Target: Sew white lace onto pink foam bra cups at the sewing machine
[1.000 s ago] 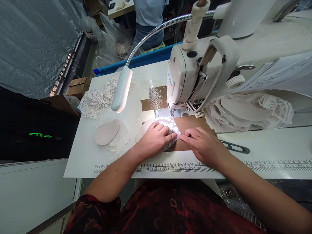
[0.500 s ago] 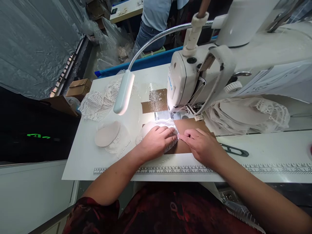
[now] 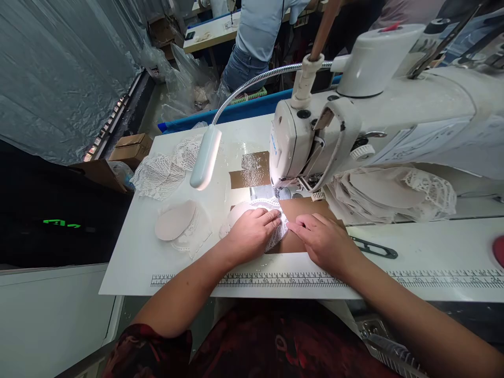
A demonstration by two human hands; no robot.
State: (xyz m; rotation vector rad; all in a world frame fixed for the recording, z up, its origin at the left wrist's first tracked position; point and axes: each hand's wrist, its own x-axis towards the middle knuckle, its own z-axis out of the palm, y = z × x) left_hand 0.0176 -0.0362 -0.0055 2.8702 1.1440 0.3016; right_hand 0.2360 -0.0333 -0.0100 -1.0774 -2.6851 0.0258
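A white lace cup piece (image 3: 282, 231) lies under the sewing machine's needle area, partly covered by my left hand (image 3: 254, 231). That hand presses flat on it, fingers stretched toward the right. My right hand (image 3: 321, 239) has its fingers curled, with the fingertips at the lace's right edge; they appear to pinch it, though the contact is small. Brown tape or card (image 3: 293, 242) covers the bed beneath both hands. Just behind them stands the white sewing machine head (image 3: 289, 142), its needle close to the lace's far edge.
Lace pieces (image 3: 159, 176) and a beige cup pad (image 3: 176, 220) lie at left. A stack of cups (image 3: 388, 191) sits under the machine arm. A lamp (image 3: 206, 157) hangs over the table. A dark green flat tool (image 3: 376, 248) lies at right; a printed ruler (image 3: 275, 280) runs along the front.
The view has tilted slightly upward. My right hand's index finger has drawn back a little at the lace edge, and more lace shows between the hands. My left hand stays on the lace.
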